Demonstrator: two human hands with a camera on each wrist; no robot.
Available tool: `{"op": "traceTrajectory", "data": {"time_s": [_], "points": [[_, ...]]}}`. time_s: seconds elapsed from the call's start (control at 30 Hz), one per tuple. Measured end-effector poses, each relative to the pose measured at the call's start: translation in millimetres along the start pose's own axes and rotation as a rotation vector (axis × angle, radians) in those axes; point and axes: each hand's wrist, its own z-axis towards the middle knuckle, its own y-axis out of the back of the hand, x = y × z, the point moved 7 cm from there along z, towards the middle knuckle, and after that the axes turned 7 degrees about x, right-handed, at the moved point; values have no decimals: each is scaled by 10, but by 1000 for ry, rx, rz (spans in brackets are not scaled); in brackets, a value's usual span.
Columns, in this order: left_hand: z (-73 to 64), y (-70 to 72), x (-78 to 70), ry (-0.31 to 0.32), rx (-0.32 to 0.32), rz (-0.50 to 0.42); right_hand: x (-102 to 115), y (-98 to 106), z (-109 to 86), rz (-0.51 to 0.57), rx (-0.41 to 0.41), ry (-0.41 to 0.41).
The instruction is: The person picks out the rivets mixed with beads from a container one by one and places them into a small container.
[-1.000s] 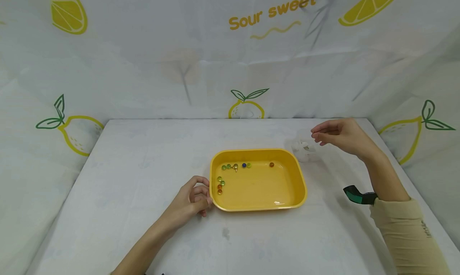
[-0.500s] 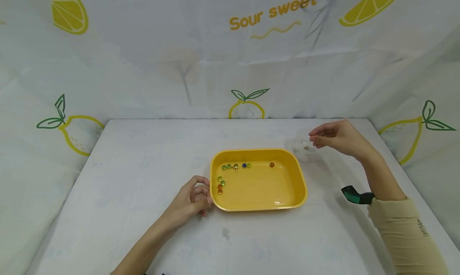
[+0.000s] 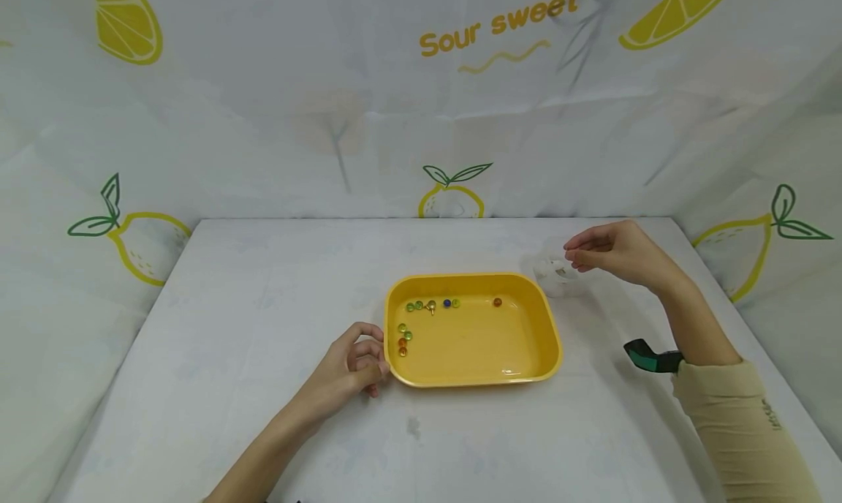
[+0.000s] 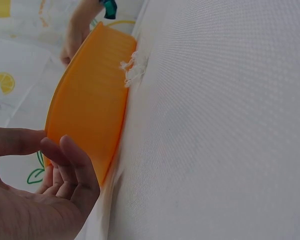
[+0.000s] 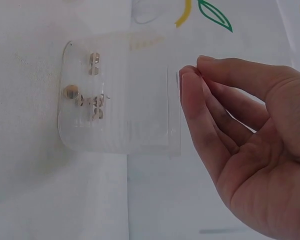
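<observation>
A yellow tray (image 3: 473,353) holds several glass marbles: green ones (image 3: 414,306), orange ones (image 3: 403,342) and a dark blue one (image 3: 447,303). A small golden piece (image 3: 431,305) lies among them. With bent fingers, my left hand (image 3: 355,360) holds the tray's left rim, which also shows in the left wrist view. At the tray's right stands a clear plastic cup (image 5: 145,100) with several small metallic pieces (image 5: 96,102) on its bottom. Just above its opening hangs my right hand (image 3: 618,251), thumb against fingertips. Whether something small is between them is hidden.
A white-covered table (image 3: 276,284) carries everything. Behind and beside it hangs a white cloth (image 3: 263,123) printed with lemons. A black and green strap (image 3: 651,358) is on the right wrist.
My right hand has shifted slightly left and down toward the cup, and its thumb and fingertips seem closer together. The left hand, tray and marbles have stayed put.
</observation>
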Motion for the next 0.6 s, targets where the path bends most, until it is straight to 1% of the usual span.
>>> {"op": "traceTrajectory", "data": {"time_s": [0.37,0.6], "points": [[4,5,1,0,-1,10,-44,-2,8,-45,-22,-21],[6,10,7,1,-1,16,-13,-18,21,-58,-36,12]]}}
